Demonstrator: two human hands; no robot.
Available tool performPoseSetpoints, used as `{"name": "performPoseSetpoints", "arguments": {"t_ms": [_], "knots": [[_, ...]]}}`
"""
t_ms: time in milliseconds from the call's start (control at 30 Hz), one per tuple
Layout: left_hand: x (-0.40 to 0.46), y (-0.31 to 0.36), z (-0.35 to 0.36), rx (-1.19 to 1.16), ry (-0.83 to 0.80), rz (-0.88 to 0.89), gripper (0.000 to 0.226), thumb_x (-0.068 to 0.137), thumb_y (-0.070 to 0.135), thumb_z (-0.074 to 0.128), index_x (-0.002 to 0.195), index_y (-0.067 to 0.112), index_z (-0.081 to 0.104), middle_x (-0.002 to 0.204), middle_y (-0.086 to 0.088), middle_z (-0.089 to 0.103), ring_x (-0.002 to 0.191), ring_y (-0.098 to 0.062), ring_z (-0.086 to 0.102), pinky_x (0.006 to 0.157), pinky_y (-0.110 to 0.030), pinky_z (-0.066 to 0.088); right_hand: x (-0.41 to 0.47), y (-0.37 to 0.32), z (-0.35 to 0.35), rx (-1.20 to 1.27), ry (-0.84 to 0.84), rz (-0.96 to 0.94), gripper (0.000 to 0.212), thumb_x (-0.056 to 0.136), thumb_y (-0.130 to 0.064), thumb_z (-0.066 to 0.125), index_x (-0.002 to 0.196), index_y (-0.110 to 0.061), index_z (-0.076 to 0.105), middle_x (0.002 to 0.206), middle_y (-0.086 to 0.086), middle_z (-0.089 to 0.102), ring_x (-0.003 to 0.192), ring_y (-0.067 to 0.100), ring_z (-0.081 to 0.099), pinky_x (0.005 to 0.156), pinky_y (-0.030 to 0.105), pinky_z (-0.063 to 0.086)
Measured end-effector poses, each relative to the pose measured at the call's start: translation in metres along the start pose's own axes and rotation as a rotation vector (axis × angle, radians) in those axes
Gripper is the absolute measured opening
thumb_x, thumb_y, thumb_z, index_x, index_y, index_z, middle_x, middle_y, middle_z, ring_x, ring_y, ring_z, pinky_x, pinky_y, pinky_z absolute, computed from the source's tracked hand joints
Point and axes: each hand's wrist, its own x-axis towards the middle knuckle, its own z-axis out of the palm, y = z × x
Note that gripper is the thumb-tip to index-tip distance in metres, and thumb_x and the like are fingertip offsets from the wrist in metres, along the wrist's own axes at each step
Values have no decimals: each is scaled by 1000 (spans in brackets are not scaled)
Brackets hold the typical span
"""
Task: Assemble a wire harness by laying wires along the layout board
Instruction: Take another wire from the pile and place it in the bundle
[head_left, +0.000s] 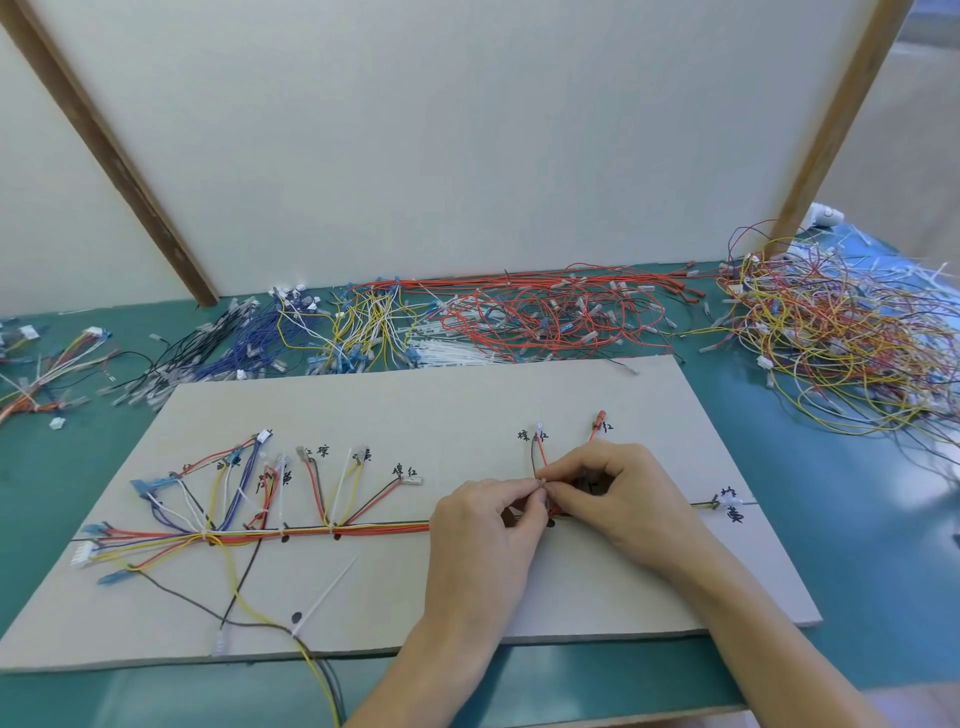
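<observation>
Two bare forearms reach in from the lower edge and meet over the right half of the board (467, 410), a grey sheet lying on the green table (831, 545). The left hand (483, 525) has its thumb and forefinger pinched together at the tips; the right hand (608, 483) pinches back at it from the other side, fingers curled. The fingertips of both touch at one spot just above the trunk (363, 530), the bundle of red, yellow, white and black wires that runs along the board from left to right. What exactly sits between the fingertips is too small to make out; a brown and red pair (537, 457) rises from that spot to a handwritten label, and a red wire (597, 427) ends at a second label just to the right.

On the left half of the board branches fan up from the trunk to more labels, bound with white ties. A loose tie (327, 595) lies below the trunk, near a black wire and a yellow wire that run off the near edge.

Behind the board lie sorted wire heaps: blue wires (249, 338), yellow wires (363, 322) and red wires (545, 312). A mixed tangle (841, 332) fills the right side.
</observation>
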Motion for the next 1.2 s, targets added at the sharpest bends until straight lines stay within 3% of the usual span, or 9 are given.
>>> {"name": "performPoseSetpoints", "arguments": {"t_ms": [167,267,433,667,833,900,1067,1133,1200], "knots": [[0,3,-1,-12,-24,1,23,87,39,66,110,45,65,79,19,73,71,-10,64,67,-32,54,4,-8,-7,17,-101,64,17,95,-14,68,87,-23,81,82,-1,79,82,24,75,80,40,61],[-1,0,0,-28,-41,-32,12,88,35,71,99,38,74,77,23,72,72,-9,65,68,-32,54,9,-14,-11,41,-170,136,17,96,-17,69,85,-16,81,82,2,80,82,21,76,80,33,61],[-1,-2,1,-91,-42,-112,5,88,29,80,84,31,78,74,24,73,69,-7,68,67,-30,56,14,-19,-18,87,-222,235,9,91,-14,75,84,-10,79,85,9,80,82,19,74,87,37,59],[-1,-1,-1,-96,-105,-119,8,92,28,76,91,35,80,78,21,75,79,-8,71,74,-34,57,19,-30,-21,27,-289,262,11,92,-10,74,83,-6,78,82,7,80,77,12,75,70,19,57],[2,5,-1,-38,-103,-83,5,88,36,76,88,33,80,73,18,72,71,-5,63,68,-32,54,20,-37,-16,-402,-192,117,25,89,-11,73,70,-26,69,70,-8,72,56,-7,57,62,10,45],[3,8,-1,-25,-88,-77,9,85,36,74,83,29,78,68,19,69,64,-4,58,64,-29,51,20,-40,-13,-445,-165,87,25,87,-7,72,70,-24,68,71,-8,68,60,-10,55,62,8,42],[6,13,2,63,-93,-90,16,81,30,72,69,23,64,58,14,58,63,-12,52,61,-33,48,24,-40,-10,-493,-205,105,16,85,3,61,73,-7,66,74,4,69,75,11,59,77,2,39],[8,14,2,104,-116,-98,17,81,28,71,68,22,62,59,13,57,64,-12,53,60,-31,46,27,-37,-9,-525,-175,83,15,82,5,55,72,-5,62,74,10,67,73,20,54,69,5,38],[11,12,-1,129,-164,-135,21,84,31,74,67,27,63,66,12,60,66,-10,57,61,-26,45,29,-36,-8,-540,-148,76,19,82,5,53,71,-9,60,67,2,62,65,16,49,59,15,38]]}}
